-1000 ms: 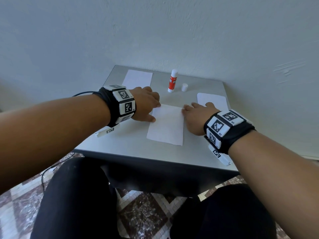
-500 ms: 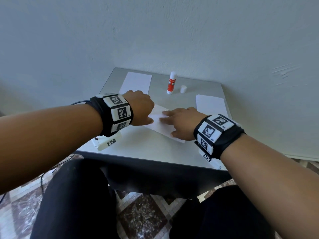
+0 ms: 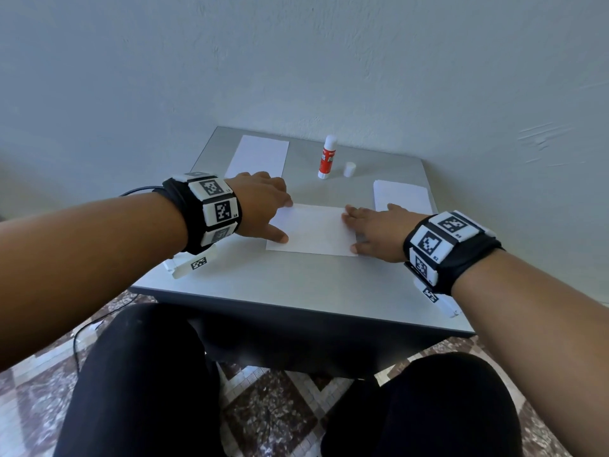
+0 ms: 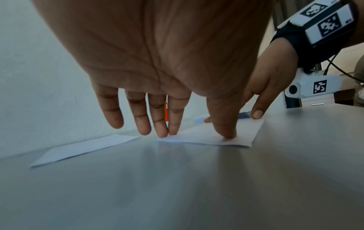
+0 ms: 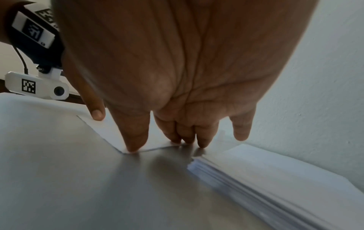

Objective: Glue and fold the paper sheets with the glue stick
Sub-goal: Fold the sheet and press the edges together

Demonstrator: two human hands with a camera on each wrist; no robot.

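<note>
Once the right hand [image 3: 379, 230] had slid back from mid-sheet to the right edge, both hands pressed the sheet [image 3: 313, 229] flat at table centre — left hand [image 3: 263, 206] opposite, fingers straight, gripping nothing — glue stick [image 3: 328, 156] stood uncapped behind, likely smoothing the glued fold.

The right hand [image 5: 177, 70] reaches down with straight fingers onto a flat white paper sheet [image 5: 112, 132] lying on the smooth grey tabletop [image 5: 98, 186]. Its thumb tip presses the sheet's near corner; three fingertips [image 5: 187, 137] touch its right edge. The left hand's thumb [image 5: 94, 107] rests on the sheet's far left part. A thick stack of white paper sheets [image 5: 275, 179] lies just right, against the pale wall [image 5: 325, 93].
</note>
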